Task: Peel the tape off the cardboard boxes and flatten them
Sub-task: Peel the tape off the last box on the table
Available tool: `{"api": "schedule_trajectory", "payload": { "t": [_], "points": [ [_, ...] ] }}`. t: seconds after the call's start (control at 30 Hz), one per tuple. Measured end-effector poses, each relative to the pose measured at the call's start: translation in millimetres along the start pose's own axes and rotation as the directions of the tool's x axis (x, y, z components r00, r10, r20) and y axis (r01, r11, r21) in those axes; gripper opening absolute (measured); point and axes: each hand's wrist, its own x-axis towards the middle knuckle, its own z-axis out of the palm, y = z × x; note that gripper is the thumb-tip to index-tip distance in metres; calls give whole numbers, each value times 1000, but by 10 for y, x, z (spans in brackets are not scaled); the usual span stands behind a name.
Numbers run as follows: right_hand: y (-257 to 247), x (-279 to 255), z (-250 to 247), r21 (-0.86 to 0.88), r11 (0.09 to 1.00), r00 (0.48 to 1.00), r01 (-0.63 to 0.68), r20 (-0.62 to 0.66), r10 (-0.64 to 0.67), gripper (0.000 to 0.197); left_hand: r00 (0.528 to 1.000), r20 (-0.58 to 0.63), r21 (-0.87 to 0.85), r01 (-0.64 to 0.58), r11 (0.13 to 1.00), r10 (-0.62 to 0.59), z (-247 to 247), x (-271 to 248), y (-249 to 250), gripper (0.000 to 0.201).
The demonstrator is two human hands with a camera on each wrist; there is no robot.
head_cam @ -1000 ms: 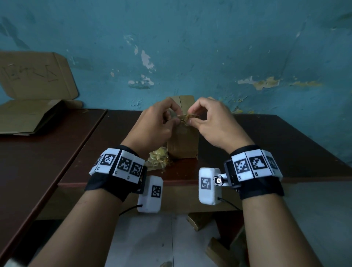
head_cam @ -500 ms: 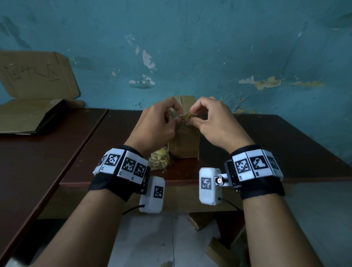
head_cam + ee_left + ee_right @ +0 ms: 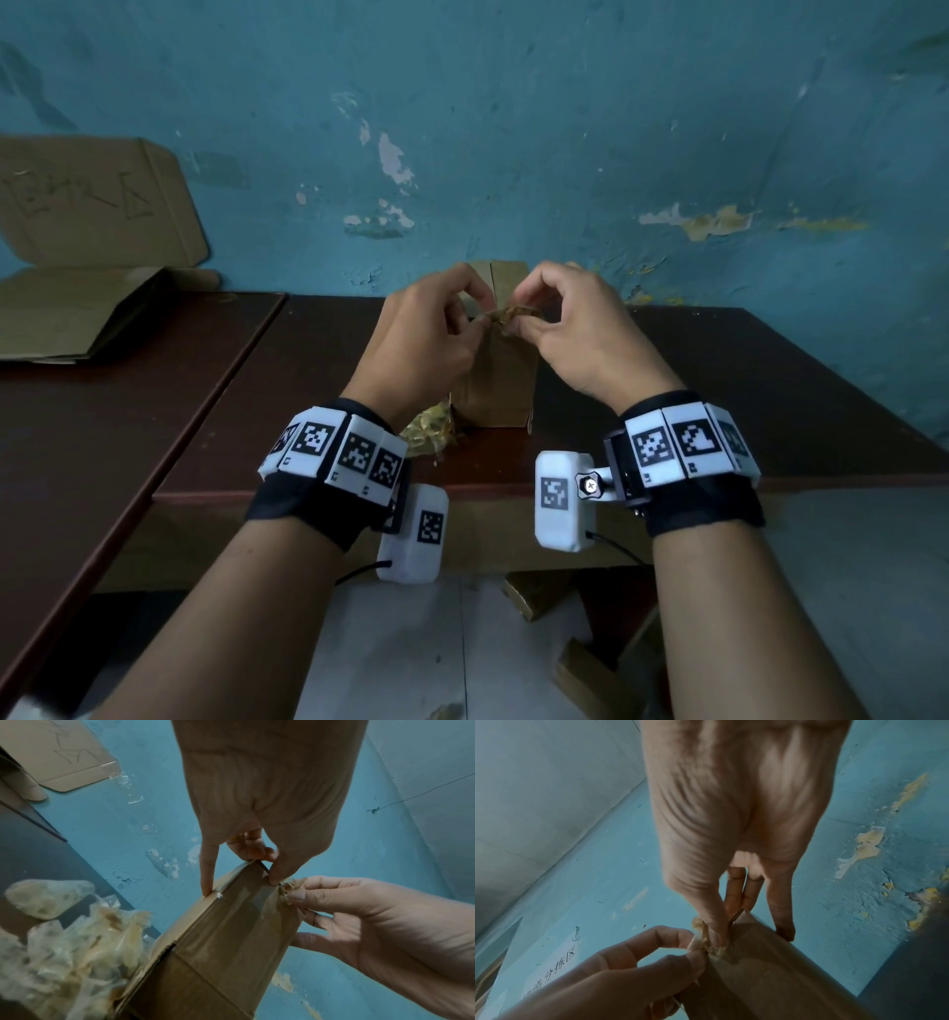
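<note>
Head view: a small cardboard box (image 3: 495, 380) stands upright on the dark brown table (image 3: 719, 390), near the blue wall (image 3: 565, 128). Both hands meet at its top near edge. The left hand (image 3: 426, 339) and the right hand (image 3: 580, 334) have fingers curled, pinching a crumpled bit of tape (image 3: 513, 316) between them. A pile of peeled tape (image 3: 429, 437) lies on the table just beside the box, at its left. Flattened cardboard (image 3: 87, 277) rests on a second table (image 3: 102, 421) to the left, leaning on the wall.

Left wrist view: the left hand (image 3: 264, 791) presses its straight forefinger on the box (image 3: 218, 943) top edge, while the thumb sits at the other corner, touching the tape scrap (image 3: 290, 888). The right hand (image 3: 385, 923) pinches that scrap between thumb and forefinger. The peeled tape pile (image 3: 64, 953) lies left of the box.

Right wrist view: the right hand (image 3: 736, 811) holds the tape (image 3: 706, 939) at the box (image 3: 770, 973) corner with narrow, closed fingers, one finger resting on the far edge. The left hand (image 3: 616, 973) pinches the same scrap.
</note>
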Motion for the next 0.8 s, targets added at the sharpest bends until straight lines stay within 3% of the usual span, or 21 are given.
{"api": "schedule_trajectory", "payload": {
  "t": [0.3,0.5,0.67,0.8],
  "points": [
    [47,12,11,-31,1000,1000,4,5,-4,18,997,-72,64,-22,998,26,71,13,76,13],
    [77,25,14,-16,1000,1000,0,3,0,16,997,-79,6,-5,1000,5,73,-5,40,12],
    [129,70,77,55,998,999,5,-32,-3,22,994,-91,-148,51,988,-65,-29,1,-107,41],
    [164,81,100,92,996,999,-15,-46,20,19,989,-33,-190,135,972,-144,-106,16,-208,43]
  ]
}}
